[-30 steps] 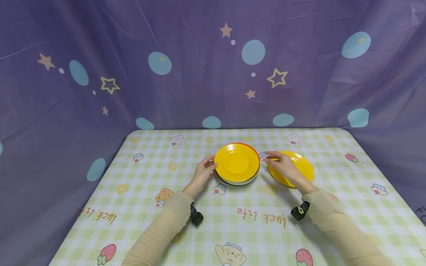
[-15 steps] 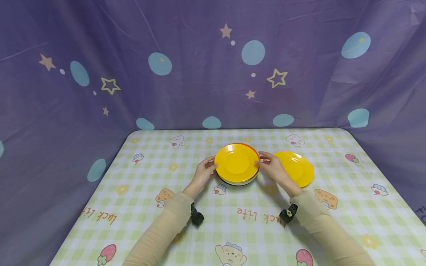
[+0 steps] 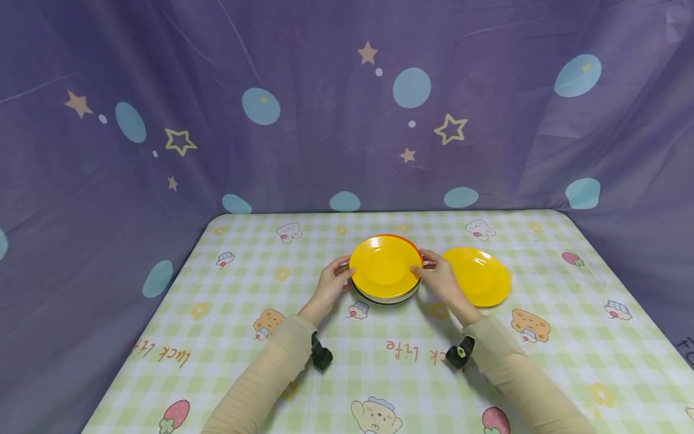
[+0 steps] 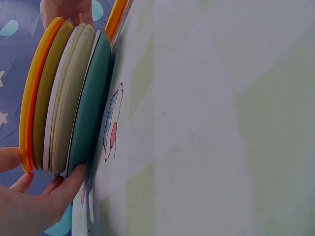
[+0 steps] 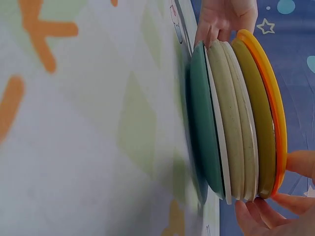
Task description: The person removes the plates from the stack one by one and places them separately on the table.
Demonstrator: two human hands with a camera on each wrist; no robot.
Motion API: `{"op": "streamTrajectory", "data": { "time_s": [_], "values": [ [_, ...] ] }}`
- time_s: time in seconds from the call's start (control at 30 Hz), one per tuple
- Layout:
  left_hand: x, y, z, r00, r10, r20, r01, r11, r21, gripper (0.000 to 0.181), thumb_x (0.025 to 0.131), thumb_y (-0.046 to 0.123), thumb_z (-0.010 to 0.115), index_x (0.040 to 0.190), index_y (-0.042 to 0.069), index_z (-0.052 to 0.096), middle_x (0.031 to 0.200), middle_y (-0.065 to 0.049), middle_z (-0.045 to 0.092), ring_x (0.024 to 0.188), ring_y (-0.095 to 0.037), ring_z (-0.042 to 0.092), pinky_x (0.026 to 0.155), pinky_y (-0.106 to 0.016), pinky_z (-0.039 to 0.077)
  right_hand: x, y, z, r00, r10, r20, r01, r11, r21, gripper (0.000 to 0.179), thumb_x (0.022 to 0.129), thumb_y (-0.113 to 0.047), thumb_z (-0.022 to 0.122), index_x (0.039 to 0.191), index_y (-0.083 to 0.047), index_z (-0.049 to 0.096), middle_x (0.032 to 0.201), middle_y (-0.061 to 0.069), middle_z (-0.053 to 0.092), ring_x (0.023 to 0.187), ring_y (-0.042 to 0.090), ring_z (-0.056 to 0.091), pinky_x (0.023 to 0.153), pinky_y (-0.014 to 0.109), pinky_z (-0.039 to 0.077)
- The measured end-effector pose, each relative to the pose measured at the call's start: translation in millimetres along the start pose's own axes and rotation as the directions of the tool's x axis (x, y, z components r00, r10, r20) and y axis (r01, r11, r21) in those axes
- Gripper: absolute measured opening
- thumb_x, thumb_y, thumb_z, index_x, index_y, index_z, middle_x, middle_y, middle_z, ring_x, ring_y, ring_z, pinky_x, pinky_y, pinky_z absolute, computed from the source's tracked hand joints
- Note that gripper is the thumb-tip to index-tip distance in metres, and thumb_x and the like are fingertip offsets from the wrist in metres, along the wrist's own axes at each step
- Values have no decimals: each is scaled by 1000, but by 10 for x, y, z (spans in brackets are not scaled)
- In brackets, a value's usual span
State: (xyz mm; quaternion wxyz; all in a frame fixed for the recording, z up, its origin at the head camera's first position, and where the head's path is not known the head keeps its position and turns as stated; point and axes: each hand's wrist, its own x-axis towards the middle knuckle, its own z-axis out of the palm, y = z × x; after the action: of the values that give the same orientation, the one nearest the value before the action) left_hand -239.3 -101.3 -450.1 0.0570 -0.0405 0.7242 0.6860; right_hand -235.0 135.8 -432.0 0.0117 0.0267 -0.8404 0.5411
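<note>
In the head view a stack of plates (image 3: 387, 298) stands near the middle of the table, topped by a yellow plate (image 3: 386, 266). Beneath that come an orange plate (image 5: 280, 174), an olive one, several cream and white ones, and a teal plate (image 4: 93, 108) at the bottom. My left hand (image 3: 328, 284) grips the stack's left side, thumb at the top rim and fingers spread down the edges. Opposite it, my right hand (image 3: 443, 281) holds the right side, its thumb over the yellow rim and fingertips along the lower rims.
Another yellow plate (image 3: 482, 280) lies flat on the table, just right of my right hand. A checked cloth with cartoon prints (image 3: 228, 380) covers the tabletop. Purple curtains (image 3: 325, 163) hang behind and at both sides.
My right hand has moved left, from over the separate yellow plate to the stack's right rim, and taken hold there. The left hand and the stack have stayed in place.
</note>
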Motion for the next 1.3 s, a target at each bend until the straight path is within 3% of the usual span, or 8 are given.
{"op": "streamTrajectory", "data": {
  "time_s": [0.43,0.87,1.3],
  "values": [
    [0,-2,14,1000,-8,-22,8,1000,1,37,86,9,55,123,9,52,115,-12,54,90,-18,55,69,-29,51,-26,-25,41,998,53,-41,-53,999,0,51,83,-8,60,128,6,42,118,24,49,100,33,51,80,36,48],
    [-8,5,48,999,-4,-47,5,1000,19,37,85,10,56,122,10,52,113,-13,55,91,-19,55,68,-29,50,-27,2,53,991,104,-85,-101,994,47,46,82,-8,60,124,4,48,116,21,51,97,31,52,68,20,48],
    [-13,-6,66,999,-21,-50,22,1000,4,39,86,12,57,124,13,50,114,-12,54,93,-19,54,71,-29,50,-48,21,35,984,154,-84,-146,985,94,44,82,-10,60,123,2,49,120,19,52,101,28,51,76,27,48]
  ]
}}
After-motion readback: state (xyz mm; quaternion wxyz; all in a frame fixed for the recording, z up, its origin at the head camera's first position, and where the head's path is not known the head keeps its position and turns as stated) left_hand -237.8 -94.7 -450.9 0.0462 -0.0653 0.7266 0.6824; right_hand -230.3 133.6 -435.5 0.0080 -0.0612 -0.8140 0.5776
